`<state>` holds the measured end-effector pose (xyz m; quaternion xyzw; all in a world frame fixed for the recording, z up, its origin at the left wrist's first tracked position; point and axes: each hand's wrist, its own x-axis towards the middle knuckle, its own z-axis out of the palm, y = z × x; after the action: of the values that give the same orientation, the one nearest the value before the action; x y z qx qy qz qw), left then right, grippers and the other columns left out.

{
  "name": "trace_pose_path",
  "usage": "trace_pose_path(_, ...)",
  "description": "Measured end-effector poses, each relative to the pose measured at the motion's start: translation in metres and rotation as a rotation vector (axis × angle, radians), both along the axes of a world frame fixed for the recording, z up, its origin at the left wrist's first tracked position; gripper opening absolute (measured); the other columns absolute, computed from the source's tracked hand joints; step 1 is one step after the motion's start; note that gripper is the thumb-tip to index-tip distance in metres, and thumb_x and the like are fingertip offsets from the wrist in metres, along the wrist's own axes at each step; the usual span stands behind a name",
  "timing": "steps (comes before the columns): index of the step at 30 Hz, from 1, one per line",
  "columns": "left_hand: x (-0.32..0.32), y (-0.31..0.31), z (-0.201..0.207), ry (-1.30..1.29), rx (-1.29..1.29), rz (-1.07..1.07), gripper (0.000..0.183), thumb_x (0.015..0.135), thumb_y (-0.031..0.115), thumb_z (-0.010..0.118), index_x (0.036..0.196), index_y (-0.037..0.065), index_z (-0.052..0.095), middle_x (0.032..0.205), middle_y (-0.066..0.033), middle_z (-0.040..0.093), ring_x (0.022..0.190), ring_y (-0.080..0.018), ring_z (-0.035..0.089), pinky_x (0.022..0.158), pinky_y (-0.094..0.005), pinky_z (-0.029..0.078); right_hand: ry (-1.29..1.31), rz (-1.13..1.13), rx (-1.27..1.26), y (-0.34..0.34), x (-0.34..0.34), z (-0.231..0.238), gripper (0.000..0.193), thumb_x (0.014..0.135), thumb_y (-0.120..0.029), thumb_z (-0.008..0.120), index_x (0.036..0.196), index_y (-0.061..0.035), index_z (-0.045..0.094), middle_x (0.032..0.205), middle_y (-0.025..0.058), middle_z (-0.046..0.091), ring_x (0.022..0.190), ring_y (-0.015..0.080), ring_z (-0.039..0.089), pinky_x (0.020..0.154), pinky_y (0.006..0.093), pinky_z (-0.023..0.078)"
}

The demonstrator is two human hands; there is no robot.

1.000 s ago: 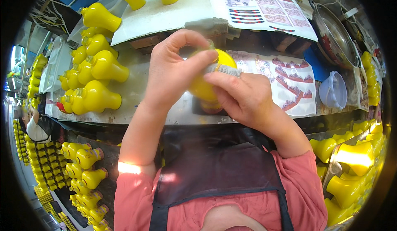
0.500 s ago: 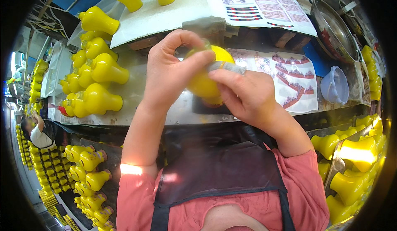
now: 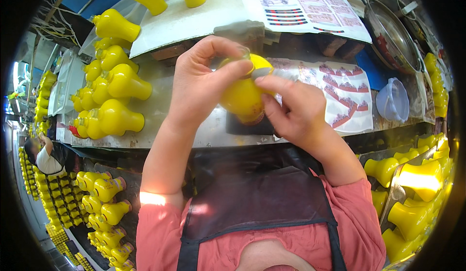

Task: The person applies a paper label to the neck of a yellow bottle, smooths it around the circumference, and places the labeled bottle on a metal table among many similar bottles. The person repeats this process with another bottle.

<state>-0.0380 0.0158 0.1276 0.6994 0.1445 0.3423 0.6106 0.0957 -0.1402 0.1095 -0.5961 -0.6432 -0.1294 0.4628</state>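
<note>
A glossy yellow vase [image 3: 241, 96] stands between my hands over a dark block [image 3: 250, 126] on the bench, a reddish pattern round its lower end. My left hand [image 3: 201, 79] is closed at the vase's mouth, thumb and index finger pinching the rim. In my right hand [image 3: 296, 101] the thumb and fingers are closed on a small grey flat piece [image 3: 264, 71], which lies against the vase's shoulder. Motion blurs that piece, and its exact kind cannot be made out. Just right of the vase lies a printed decal sheet [image 3: 347, 94].
Several yellow vases [image 3: 121, 115] lie at the left of the bench. More stand on the raised white board [image 3: 213, 18], beside another decal sheet [image 3: 296, 9]. A pale blue plastic bowl [image 3: 393, 100] and a large metal pan [image 3: 391, 33] are at right. Racked vases [image 3: 410, 220] flank me.
My right hand has shifted slightly right, and the grey piece has moved over the vase's shoulder. More of the reddish pattern shows low on the vase. My left hand keeps its pinch.
</note>
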Motion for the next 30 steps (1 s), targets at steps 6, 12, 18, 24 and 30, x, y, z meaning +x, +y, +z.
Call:
trace_pose_path(6, 0.003, 0.000, -0.009, -0.149, -0.294, -0.099, 0.014, 0.091, 0.003, 0.075, 0.104, 0.002, 0.069, 0.114, -0.0090, 0.074, 0.099, -0.0115, 0.068, 0.092, -0.0287, 0.056, 0.690, 0.130, -0.288, -0.002, 0.022, 0.013, 0.022, 0.095, -0.003, 0.068, 0.117, -0.0017, 0.071, 0.097, 0.0002, 0.070, 0.065, -0.0007, 0.049, 0.058, 0.0172, 0.038)
trace_pose_path(12, -0.002, 0.007, -0.014, -0.120, -0.337, -0.115, 0.026, 0.098, 0.003, 0.067, 0.124, 0.003, 0.066, 0.124, -0.0164, 0.071, 0.112, -0.0206, 0.069, 0.103, -0.0348, 0.054, 0.694, 0.238, -0.509, 0.043, 0.045, 0.020, 0.035, 0.089, -0.024, 0.074, 0.111, 0.0030, 0.075, 0.097, 0.0161, 0.076, 0.084, 0.0175, 0.070, 0.079, 0.0308, 0.055)
trace_pose_path(18, -0.009, 0.007, -0.021, -0.011, -0.136, -0.070, 0.038, 0.100, 0.004, 0.065, 0.138, 0.003, 0.061, 0.129, -0.0148, 0.070, 0.119, -0.0209, 0.066, 0.107, -0.0365, 0.051, 0.759, 0.287, -0.604, 0.055, 0.049, 0.020, 0.036, 0.090, -0.029, 0.074, 0.109, 0.0020, 0.077, 0.094, 0.0134, 0.076, 0.087, 0.0145, 0.070, 0.080, 0.0306, 0.055)
trace_pose_path(24, -0.007, 0.007, -0.012, -0.079, -0.204, -0.007, 0.027, 0.099, 0.004, 0.066, 0.125, 0.003, 0.068, 0.122, -0.0109, 0.072, 0.112, -0.0166, 0.066, 0.101, -0.0306, 0.052, 0.726, 0.206, -0.455, 0.045, 0.044, 0.030, 0.025, 0.098, -0.017, 0.068, 0.112, 0.0035, 0.073, 0.098, 0.0049, 0.075, 0.090, 0.0071, 0.065, 0.080, 0.0230, 0.052)
trace_pose_path(30, 0.006, 0.013, 0.002, 0.068, -0.063, 0.072, 0.015, 0.088, 0.009, 0.078, 0.096, 0.000, 0.069, 0.098, -0.0014, 0.070, 0.094, -0.0081, 0.062, 0.089, -0.0250, 0.050, 0.074, 0.250, -0.212, 0.020, 0.005, 0.023, 0.029, 0.090, 0.001, 0.066, 0.117, -0.0089, 0.070, 0.087, 0.0107, 0.071, 0.062, 0.0212, 0.068, 0.058, 0.0310, 0.052)
